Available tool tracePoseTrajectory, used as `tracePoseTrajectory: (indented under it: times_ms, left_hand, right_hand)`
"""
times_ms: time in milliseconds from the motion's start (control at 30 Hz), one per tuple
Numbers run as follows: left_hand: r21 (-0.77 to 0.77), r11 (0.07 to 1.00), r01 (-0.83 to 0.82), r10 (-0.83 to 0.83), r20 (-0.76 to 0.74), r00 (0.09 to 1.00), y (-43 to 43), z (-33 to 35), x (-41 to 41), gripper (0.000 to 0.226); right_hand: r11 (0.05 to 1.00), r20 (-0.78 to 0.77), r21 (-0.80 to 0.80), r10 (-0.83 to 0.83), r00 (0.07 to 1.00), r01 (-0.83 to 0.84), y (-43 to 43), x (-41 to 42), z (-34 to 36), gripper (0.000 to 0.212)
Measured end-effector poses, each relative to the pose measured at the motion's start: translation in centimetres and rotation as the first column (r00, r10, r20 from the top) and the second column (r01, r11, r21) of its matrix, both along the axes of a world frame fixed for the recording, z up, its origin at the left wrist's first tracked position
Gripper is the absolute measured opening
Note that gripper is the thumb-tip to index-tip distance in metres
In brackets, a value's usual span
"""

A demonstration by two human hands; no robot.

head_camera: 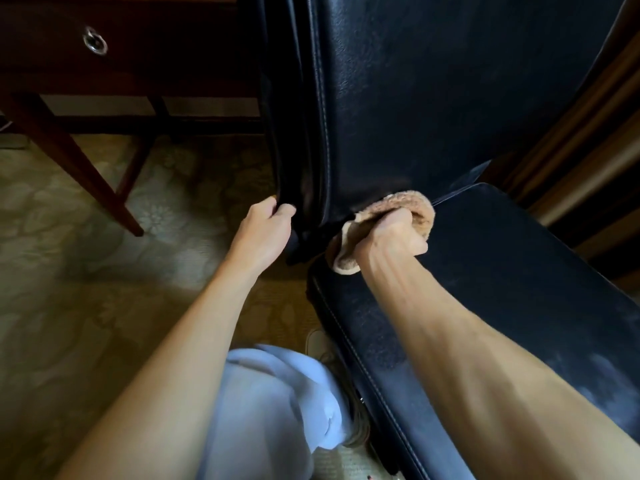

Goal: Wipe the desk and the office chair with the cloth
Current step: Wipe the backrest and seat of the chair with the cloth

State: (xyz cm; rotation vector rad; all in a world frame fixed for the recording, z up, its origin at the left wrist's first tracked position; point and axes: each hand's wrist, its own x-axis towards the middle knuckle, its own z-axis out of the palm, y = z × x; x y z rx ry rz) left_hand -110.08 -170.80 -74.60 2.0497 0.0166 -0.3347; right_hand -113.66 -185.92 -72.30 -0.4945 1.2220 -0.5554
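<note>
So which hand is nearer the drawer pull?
Left. The left hand grips the chair edge, below-right of the pull; the right hand holds the cloth farther right.

Lt blue trousers (277, 393), pale shoe (317, 341)

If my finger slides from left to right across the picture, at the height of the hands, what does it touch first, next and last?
Desk leg → left hand, gripping the chair back by its edge → right hand, clutching the cloth → chair seat.
</note>
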Motion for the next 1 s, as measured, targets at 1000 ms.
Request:
tracePoseTrajectory:
  times_ms: [1000]
  left_hand:
    - [0.757,0.378,0.532,-0.806,-0.013,0.592,-12.3,1.2,-1.5,0.07]
  right_hand:
    - [0.633,-0.454,-0.591,0.251,0.855,-0.5,-27.1,-1.4,-4.0,0.07]
